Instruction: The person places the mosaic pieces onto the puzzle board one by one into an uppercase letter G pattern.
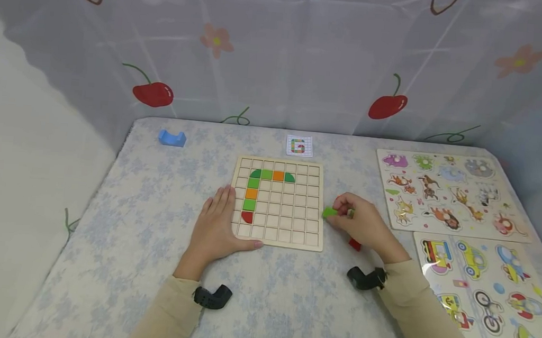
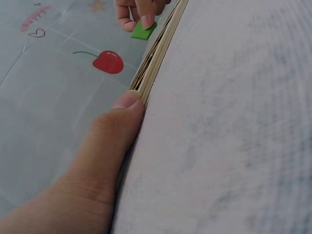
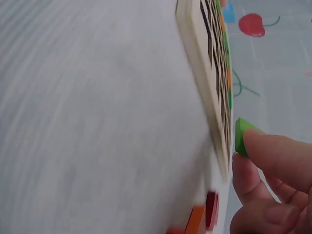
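A wooden grid board (image 1: 287, 210) lies on the table, with green, orange and red tiles set along its upper row and left side. My left hand (image 1: 216, 223) rests at the board's lower-left corner, fingers straight along the left edge and the thumb (image 2: 109, 131) against the near edge. Just off the board's right edge, my right hand (image 1: 355, 218) pinches a light green tile (image 3: 241, 138) between thumb and finger. Beneath that hand lie loose pieces, among them a red tile (image 1: 355, 244) and an orange tile (image 3: 195, 220), partly hidden in the head view.
Behind the board lies a small pattern card (image 1: 299, 146) with a coloured shape on a grid. A blue curved block (image 1: 172, 138) sits at the back left. On the right are an animal puzzle board (image 1: 455, 194) and a vehicle puzzle board (image 1: 485, 297).
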Available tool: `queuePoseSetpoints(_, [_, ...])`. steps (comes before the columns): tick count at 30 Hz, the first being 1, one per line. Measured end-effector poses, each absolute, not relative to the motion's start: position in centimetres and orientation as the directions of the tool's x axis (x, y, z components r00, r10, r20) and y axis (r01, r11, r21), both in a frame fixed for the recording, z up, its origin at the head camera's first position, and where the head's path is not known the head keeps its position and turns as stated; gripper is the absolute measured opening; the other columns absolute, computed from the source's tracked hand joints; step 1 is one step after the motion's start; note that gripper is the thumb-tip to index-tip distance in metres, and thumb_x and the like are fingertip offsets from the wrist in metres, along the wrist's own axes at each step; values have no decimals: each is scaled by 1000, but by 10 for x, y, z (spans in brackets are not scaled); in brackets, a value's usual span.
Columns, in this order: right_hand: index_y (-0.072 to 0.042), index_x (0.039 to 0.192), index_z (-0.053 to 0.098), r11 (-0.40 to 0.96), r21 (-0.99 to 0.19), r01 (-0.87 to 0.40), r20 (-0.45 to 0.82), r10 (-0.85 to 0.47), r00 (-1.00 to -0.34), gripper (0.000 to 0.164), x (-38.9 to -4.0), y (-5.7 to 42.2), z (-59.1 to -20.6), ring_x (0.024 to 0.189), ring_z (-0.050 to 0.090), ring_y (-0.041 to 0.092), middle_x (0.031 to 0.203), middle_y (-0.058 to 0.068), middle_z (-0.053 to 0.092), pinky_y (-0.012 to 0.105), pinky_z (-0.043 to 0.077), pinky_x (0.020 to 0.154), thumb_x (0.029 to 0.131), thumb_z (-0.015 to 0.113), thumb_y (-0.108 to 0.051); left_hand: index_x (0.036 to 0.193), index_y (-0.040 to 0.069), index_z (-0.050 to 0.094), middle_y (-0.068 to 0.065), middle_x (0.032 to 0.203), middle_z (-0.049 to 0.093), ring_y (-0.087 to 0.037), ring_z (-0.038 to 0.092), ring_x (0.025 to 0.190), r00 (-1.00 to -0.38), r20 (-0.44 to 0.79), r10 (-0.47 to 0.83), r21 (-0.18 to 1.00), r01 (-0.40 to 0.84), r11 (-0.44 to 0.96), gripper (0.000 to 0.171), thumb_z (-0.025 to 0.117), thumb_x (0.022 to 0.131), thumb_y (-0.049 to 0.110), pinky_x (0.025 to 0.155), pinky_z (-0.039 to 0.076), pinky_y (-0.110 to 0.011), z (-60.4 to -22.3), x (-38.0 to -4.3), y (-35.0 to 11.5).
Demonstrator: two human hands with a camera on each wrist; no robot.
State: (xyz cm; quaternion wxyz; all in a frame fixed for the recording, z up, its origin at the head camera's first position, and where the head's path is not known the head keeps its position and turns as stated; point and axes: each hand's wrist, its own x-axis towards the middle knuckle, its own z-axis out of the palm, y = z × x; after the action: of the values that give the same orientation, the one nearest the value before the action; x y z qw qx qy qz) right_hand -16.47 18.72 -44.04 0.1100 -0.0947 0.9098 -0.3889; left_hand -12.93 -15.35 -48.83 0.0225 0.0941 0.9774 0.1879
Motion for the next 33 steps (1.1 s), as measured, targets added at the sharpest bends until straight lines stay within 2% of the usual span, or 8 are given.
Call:
queuePoseSetpoints(8, [-16,100,62,640,-759,-121,-134,-335,-933,17,-164,131,-435,59,45,16,91,2,63,26,39,55,89,74,-19,160,7,3,-10,169,3,-25,2,157,-980,-11,197,367,179,913,143,56,61,95,126,10,-50,-489,-129,-154])
queuePoseSetpoints(14, [-20,97,62,634,-762,-135,-145,-369,-918,15,-162,90,-437,68,52,17,86,-2,62,28,44,60,89,74,-23,160,5,4,-11,168,5,-25,3,157,-980,3,201,368,188,911,144,57,60,95,126,10,-49,-488,-130,-154])
queuePoseSetpoints(19, [-20,96,63,638,-756,-144,-137,-370,-919,15,-161,68,-440,68,54,14,83,-5,62,28,44,62,89,75,-24,160,5,4,-11,168,5,-24,3,157,-978,3,208,364,195,911,144,58,60,94,126,10,-49,-489,-130,-155])
queuePoseSetpoints(27, [-18,95,66,660,-725,-196,-104,-387,-916,13,-160,55,-445,70,54,14,81,-5,60,28,45,64,88,76,-22,160,5,3,-12,168,5,-25,3,157,-977,5,212,365,199,910,145,58,60,94,126,10,-49,-488,-131,-155])
queuePoseSetpoints(33, [-20,93,70,717,-653,-244,-106,-406,-908,9,-159,51,-446,75,54,12,85,-6,59,28,46,68,88,76,-25,159,4,4,-12,168,5,-25,2,157,-977,3,211,364,197,910,145,58,60,94,126,9,-49,-488,-131,-155])
